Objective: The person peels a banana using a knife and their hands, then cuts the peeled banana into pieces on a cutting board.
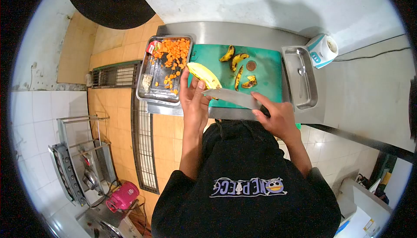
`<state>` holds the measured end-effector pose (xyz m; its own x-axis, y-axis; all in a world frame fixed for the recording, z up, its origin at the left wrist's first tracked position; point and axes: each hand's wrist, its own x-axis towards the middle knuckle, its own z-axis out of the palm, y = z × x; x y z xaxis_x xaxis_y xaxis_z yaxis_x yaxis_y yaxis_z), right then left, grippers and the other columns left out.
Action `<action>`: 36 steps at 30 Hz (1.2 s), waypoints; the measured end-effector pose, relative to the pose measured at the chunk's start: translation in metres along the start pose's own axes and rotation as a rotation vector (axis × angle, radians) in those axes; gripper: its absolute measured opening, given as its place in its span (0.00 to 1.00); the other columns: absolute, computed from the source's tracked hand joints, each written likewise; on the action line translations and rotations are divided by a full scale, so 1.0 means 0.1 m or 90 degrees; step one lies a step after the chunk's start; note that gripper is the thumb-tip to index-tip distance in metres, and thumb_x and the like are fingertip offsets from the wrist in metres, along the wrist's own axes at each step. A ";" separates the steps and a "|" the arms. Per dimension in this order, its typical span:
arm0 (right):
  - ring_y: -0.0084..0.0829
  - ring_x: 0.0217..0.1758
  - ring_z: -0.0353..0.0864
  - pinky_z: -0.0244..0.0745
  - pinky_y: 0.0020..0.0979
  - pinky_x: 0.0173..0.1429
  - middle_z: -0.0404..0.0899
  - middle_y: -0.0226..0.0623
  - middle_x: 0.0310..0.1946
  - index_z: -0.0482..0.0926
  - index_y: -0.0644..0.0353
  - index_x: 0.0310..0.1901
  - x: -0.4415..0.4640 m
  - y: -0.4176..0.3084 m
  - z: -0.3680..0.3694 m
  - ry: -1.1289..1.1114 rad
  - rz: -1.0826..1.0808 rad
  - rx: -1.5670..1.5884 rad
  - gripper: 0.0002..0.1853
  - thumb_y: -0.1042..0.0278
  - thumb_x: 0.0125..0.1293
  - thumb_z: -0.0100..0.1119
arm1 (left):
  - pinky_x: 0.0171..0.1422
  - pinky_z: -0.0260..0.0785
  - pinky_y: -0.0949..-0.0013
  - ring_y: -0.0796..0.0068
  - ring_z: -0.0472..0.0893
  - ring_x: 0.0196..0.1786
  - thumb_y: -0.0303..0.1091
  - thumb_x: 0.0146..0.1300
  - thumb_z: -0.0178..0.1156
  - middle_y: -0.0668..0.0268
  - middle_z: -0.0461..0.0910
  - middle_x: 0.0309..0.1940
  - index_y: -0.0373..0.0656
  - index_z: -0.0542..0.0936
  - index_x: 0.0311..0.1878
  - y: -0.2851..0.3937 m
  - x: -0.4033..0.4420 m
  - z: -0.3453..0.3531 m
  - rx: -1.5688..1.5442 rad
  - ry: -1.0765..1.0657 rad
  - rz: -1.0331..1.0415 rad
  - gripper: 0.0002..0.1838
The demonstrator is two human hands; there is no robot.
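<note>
Banana (pixel 203 75) sits near the centre of the frame, just above and to the right of the left hand (pixel 194 95), which pinches it between the thumb and the fingers. It slants from upper left down to lower right, over the left part of a green cutting board (pixel 268 64). The right hand (pixel 276 115), at the lower right of it, is curled around the handle of a knife (pixel 234 98); the blade (broad and pale) points left, its tip near the left thumb and the banana's lower end. Whether blade and fruit touch, I cannot tell. Dark-spotted yellow banana pieces (pixel 239 60) lie on the board, right of the held one. Upper left of the frame, a metal tray (pixel 158 101) of orange carrot pieces (pixel 176 47) stands on the table (pixel 226 32).
</note>
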<state>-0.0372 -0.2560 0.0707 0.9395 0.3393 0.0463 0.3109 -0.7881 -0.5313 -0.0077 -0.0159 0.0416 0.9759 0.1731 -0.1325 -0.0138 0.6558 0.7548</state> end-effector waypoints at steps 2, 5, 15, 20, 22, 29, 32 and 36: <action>0.45 0.31 0.87 0.80 0.43 0.36 0.89 0.42 0.37 0.79 0.44 0.65 0.03 -0.04 0.00 0.003 -0.026 -0.001 0.27 0.52 0.65 0.67 | 0.56 0.81 0.63 0.69 0.80 0.60 0.25 0.74 0.56 0.57 0.73 0.66 0.46 0.54 0.79 -0.03 -0.02 0.00 -0.017 0.003 -0.011 0.35; 0.43 0.30 0.87 0.80 0.42 0.35 0.89 0.40 0.37 0.79 0.44 0.65 0.06 -0.08 -0.07 0.002 -0.041 0.006 0.27 0.52 0.65 0.67 | 0.57 0.81 0.61 0.68 0.80 0.60 0.24 0.74 0.55 0.57 0.73 0.66 0.46 0.54 0.79 -0.03 -0.02 -0.02 -0.020 -0.004 -0.052 0.35; 0.43 0.24 0.82 0.75 0.39 0.31 0.86 0.40 0.28 0.81 0.50 0.62 0.13 -0.15 -0.08 0.048 -0.120 0.035 0.26 0.61 0.60 0.71 | 0.59 0.80 0.59 0.68 0.82 0.58 0.33 0.75 0.58 0.62 0.78 0.61 0.50 0.62 0.78 -0.07 -0.04 -0.03 0.017 -0.054 -0.105 0.30; 0.41 0.23 0.82 0.75 0.38 0.30 0.86 0.40 0.29 0.82 0.50 0.61 0.15 -0.14 -0.10 0.024 -0.117 0.014 0.26 0.59 0.60 0.71 | 0.54 0.81 0.63 0.71 0.83 0.53 0.35 0.74 0.60 0.64 0.80 0.56 0.51 0.62 0.78 -0.10 -0.03 -0.01 0.006 -0.034 -0.109 0.32; 0.41 0.24 0.82 0.76 0.38 0.31 0.86 0.40 0.30 0.82 0.50 0.61 0.20 -0.14 -0.06 0.035 -0.135 0.033 0.26 0.59 0.60 0.71 | 0.53 0.81 0.64 0.71 0.83 0.52 0.36 0.74 0.61 0.64 0.80 0.56 0.51 0.61 0.78 -0.13 -0.06 0.01 0.036 -0.039 -0.121 0.32; 0.41 0.25 0.83 0.77 0.37 0.31 0.88 0.39 0.35 0.82 0.51 0.61 0.20 -0.08 -0.06 0.044 -0.160 0.048 0.25 0.57 0.61 0.70 | 0.50 0.81 0.67 0.75 0.83 0.49 0.38 0.73 0.63 0.65 0.79 0.55 0.50 0.61 0.78 -0.10 -0.07 0.06 0.021 -0.018 -0.131 0.34; 0.41 0.24 0.83 0.76 0.37 0.31 0.88 0.40 0.35 0.82 0.51 0.61 0.21 -0.11 -0.06 0.026 -0.160 0.051 0.25 0.56 0.62 0.69 | 0.48 0.80 0.69 0.76 0.83 0.48 0.38 0.73 0.62 0.66 0.80 0.54 0.49 0.62 0.78 -0.15 -0.06 -0.03 0.029 -0.039 -0.123 0.33; 0.41 0.24 0.83 0.76 0.37 0.30 0.88 0.39 0.35 0.82 0.52 0.61 0.20 -0.12 -0.05 -0.001 -0.157 0.027 0.25 0.55 0.62 0.69 | 0.38 0.76 0.77 0.80 0.82 0.45 0.39 0.74 0.61 0.68 0.81 0.52 0.48 0.62 0.78 -0.15 -0.10 -0.07 0.065 -0.084 -0.116 0.33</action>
<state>-0.0216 -0.2424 0.0819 0.8359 0.5197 0.1768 0.5241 -0.6595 -0.5389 -0.0191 -0.0223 0.0267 0.9802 -0.0432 -0.1933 0.1814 0.5882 0.7881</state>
